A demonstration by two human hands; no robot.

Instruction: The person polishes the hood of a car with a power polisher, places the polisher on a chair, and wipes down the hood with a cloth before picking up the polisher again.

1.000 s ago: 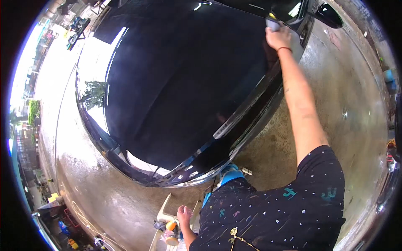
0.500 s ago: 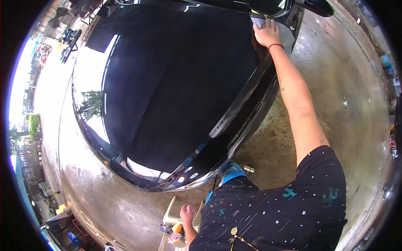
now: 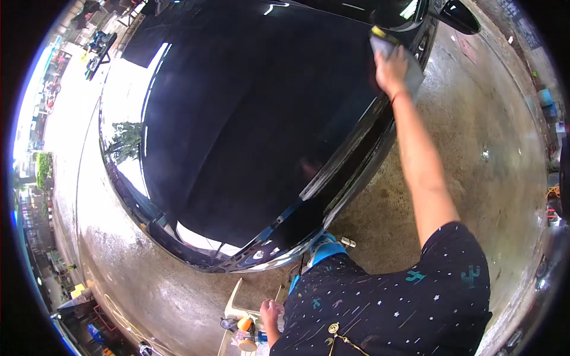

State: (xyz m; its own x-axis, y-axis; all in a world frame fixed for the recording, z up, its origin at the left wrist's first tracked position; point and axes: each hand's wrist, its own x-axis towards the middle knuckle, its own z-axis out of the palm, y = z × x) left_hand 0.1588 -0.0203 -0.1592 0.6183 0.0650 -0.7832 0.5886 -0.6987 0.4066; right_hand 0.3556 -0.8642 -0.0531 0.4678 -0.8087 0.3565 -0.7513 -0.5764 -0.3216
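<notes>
Trainee: Where is the grey cloth point(image 3: 380, 44) sitting?
Instructor: The right hand point(image 3: 392, 70) is clamping it at the rear corner of the black hood point(image 3: 255, 118), near the side mirror point(image 3: 462, 16). The left hand point(image 3: 270, 314) is hanging low; its grip cannot be determined.
Trainee: What fault is threatening?
Instructor: Probably scratching, if grit is lying beneath the cloth.

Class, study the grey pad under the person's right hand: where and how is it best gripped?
Probably across the broad back of the grey pad, coming from above and the person's side, as the right hand does. Its flat face seems turned down toward the car, leaving the back free; its far end juts past the fingers.
</notes>
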